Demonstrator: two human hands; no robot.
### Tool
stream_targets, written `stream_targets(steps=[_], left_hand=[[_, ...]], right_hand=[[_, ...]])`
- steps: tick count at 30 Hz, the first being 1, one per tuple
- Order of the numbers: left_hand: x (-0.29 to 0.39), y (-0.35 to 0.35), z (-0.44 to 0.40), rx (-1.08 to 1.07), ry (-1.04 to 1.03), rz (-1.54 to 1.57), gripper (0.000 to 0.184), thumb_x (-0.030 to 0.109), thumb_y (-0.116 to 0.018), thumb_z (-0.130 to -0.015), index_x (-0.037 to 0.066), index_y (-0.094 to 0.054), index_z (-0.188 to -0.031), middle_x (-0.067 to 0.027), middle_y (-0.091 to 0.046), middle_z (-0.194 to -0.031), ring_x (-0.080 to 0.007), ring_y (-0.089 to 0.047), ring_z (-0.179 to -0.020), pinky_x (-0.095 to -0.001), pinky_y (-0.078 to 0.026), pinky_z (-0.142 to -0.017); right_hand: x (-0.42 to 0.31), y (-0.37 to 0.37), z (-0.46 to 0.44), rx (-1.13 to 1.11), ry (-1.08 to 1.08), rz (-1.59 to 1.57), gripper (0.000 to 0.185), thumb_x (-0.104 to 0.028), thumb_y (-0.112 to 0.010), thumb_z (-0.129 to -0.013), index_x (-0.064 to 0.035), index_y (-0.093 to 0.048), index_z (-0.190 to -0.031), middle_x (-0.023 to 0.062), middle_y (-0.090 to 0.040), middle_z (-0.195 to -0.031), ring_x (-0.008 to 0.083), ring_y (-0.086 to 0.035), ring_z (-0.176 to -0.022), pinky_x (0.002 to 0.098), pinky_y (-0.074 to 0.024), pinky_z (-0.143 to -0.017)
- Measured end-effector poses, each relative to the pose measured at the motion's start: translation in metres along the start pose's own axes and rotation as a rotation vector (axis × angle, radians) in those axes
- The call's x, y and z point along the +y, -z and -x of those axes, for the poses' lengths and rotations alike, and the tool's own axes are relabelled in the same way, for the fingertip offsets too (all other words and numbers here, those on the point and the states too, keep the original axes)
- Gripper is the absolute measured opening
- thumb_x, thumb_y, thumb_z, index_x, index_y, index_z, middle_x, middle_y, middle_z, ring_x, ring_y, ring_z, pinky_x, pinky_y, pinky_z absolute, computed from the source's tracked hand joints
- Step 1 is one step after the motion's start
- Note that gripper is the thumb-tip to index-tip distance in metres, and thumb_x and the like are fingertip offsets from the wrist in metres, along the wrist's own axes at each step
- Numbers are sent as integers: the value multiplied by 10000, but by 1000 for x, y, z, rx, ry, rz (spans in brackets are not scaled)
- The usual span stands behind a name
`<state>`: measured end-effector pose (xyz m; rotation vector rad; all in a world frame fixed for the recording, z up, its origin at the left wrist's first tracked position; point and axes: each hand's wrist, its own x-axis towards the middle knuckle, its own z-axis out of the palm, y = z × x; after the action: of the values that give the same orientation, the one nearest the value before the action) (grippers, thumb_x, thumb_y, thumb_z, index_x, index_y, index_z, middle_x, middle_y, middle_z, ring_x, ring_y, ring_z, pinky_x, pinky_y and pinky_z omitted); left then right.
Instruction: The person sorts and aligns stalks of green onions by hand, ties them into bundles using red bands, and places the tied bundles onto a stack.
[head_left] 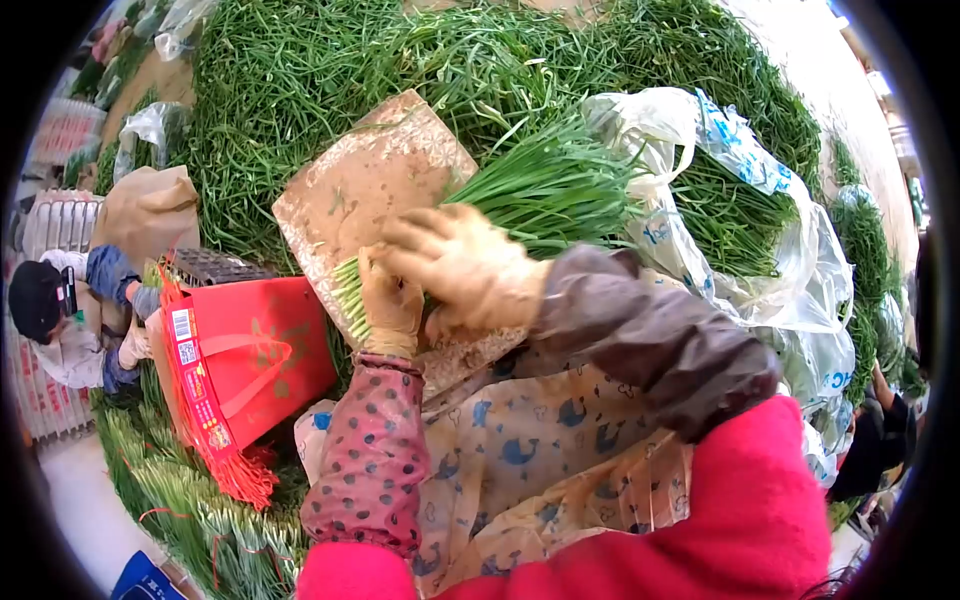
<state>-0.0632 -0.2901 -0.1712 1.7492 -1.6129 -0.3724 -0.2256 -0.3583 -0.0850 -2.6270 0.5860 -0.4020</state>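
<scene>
A bunch of long green stalks (550, 190) lies across a worn board (375, 165), its pale ends pointing left. My left hand (392, 305), in a tan glove, is closed around the stalks near those ends. Just right of it, my right hand (465, 262), gloved too, rests over the bunch with its fingers stretched out toward the left hand. The leafy part fans out to the upper right, beside an open plastic bag (650, 125) that holds more greens.
Loose greens (290, 120) are heaped behind the board. A red bag (270, 350) with red ties stands at left, above bundled greens (190, 480). A person in a black cap (38, 300) is at far left; another person (875, 440) is at far right.
</scene>
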Motion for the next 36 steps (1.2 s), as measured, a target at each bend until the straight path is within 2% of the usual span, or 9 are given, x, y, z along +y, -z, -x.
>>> stream_targets(steps=[4,12,18,22,25,26,28,32,36], left_hand=[[-7,-5,2,-8,-88,24,66,82,-659,-839,99,-628,-894,-99,-628,-1240,-299,-524,-1235,-520,-222,-1112],[-9,-8,5,23,-146,-28,67,116,-671,-840,96,-626,-884,-98,-630,-1236,-297,-527,-1233,-518,-236,-1105],[-6,-7,7,23,-155,-44,69,106,-650,-867,91,-614,-923,-84,-623,-1256,-281,-510,-1261,-490,-240,-1101],[-10,-8,5,10,-121,-17,63,108,-657,-860,91,-624,-910,-91,-631,-1242,-277,-512,-1261,-489,-240,-1099],[-10,-5,2,-39,-49,87,63,111,-677,-833,96,-656,-890,-102,-634,-1230,-283,-521,-1243,-502,-234,-1100],[-12,-3,1,-39,-58,87,63,111,-677,-833,96,-656,-890,-102,-634,-1230,-283,-521,-1243,-502,-234,-1100],[-18,1,0,-90,-9,286,108,114,-685,-829,91,-667,-934,-102,-637,-1229,-264,-520,-1249,-485,-206,-1114],[-48,-8,2,-177,131,611,113,111,-664,-851,90,-663,-963,-82,-651,-1209,-227,-518,-1251,-471,-183,-1132],[-16,4,-1,-72,-19,289,99,95,-656,-846,137,-655,-936,-72,-631,-1240,-260,-508,-1261,-487,-197,-1124]], right_hand=[[33,72,38,66,-613,-214,278,-282,-535,-947,-84,-642,-1110,106,-691,-932,251,-669,-813,359,-549,-726],[51,46,65,-305,-825,190,444,-474,-572,-879,-50,-697,-925,161,-682,-841,349,-663,-823,415,-526,-760],[100,73,72,410,-1173,-228,285,-306,-596,-928,-50,-674,-1023,106,-697,-884,182,-645,-801,287,-508,-721],[64,60,64,616,-450,310,228,-243,-623,-870,-65,-658,-1007,121,-681,-896,258,-656,-795,355,-532,-713],[-24,25,26,173,-159,286,189,-115,-631,-711,-103,-616,-899,67,-604,-805,249,-616,-714,375,-503,-635],[-50,9,9,-253,-176,139,283,-126,-635,-696,-105,-629,-979,85,-622,-928,263,-619,-909,428,-520,-768],[-75,-58,31,420,255,185,444,-105,-630,-713,-115,-598,-1156,130,-584,-1141,277,-532,-1145,526,-456,-933],[-41,-53,24,49,1,367,741,-122,-669,-704,-208,-420,-1397,125,-436,-1362,294,-414,-1279,577,-311,-1053],[30,-13,29,-304,-417,450,1009,-68,-726,-670,-252,-191,-1505,155,-279,-1517,344,-269,-1396,577,-259,-1094]])
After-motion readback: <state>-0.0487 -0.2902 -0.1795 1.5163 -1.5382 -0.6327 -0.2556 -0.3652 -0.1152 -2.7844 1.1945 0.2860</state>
